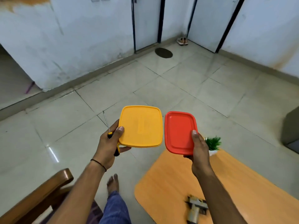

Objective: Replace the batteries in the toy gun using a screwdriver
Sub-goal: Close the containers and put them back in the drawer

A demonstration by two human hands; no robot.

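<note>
My left hand [110,143] holds a square yellow lidded container [140,126] by its left edge, thumb on the lid. The same hand also grips a screwdriver [108,126] with a black and yellow handle, its thin metal shaft pointing up and away. My right hand [199,148] holds a smaller red lidded container [178,131] by its near right corner, thumb on top. Both containers hang level above the floor, side by side. The toy gun [195,209], beige and dark, lies on the orange table [242,183] at the bottom, partly hidden by my right forearm.
A small green potted plant [212,144] stands at the table's far edge, behind my right hand. A wooden chair arm [40,199] is at the lower left. My bare foot [112,183] and blue trouser leg are on the tiled floor. A dark grey box [291,128] sits at the right.
</note>
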